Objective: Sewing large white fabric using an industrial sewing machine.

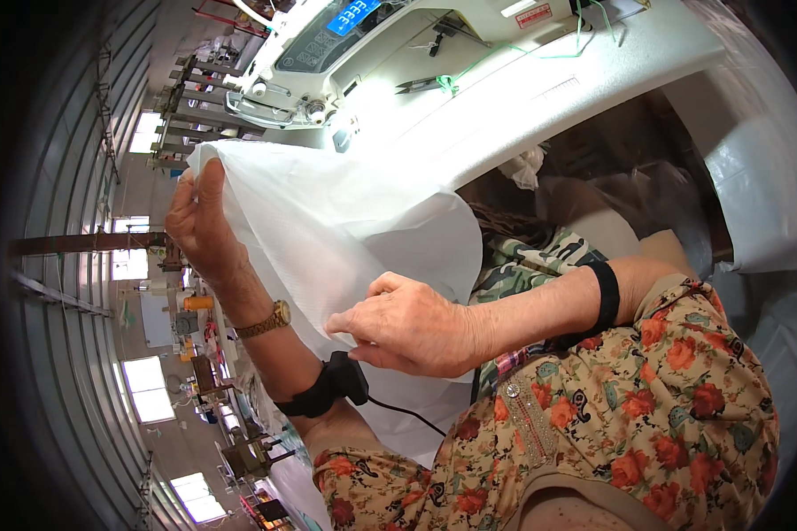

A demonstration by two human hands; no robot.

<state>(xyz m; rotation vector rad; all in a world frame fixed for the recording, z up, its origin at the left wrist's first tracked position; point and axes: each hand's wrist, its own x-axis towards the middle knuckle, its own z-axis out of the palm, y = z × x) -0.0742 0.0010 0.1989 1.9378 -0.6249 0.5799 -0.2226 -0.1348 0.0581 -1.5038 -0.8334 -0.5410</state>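
Note:
A thin white sheet (328, 199) with a fine surface texture hangs in folds between my arms. My left hand (202, 221) is raised at the far left, with the sheet's upper corner pinched between thumb and fingers. Lower down, in front of my chest, my right hand (421, 327) is closed, fingertips pressed together at the sheet's near edge. Part of that grip is hidden by the hand itself. The sheet's far side reaches up to the sewing machine (314, 62), whose blue display is lit.
Thread snips (418, 86) lie on the white machine table (505, 115), beside green thread (447, 84). Under the table edge is a dark opening holding crumpled clear plastic (524, 166). More white material (753, 150) drapes at the right. A black cable (407, 414) runs from my left armband.

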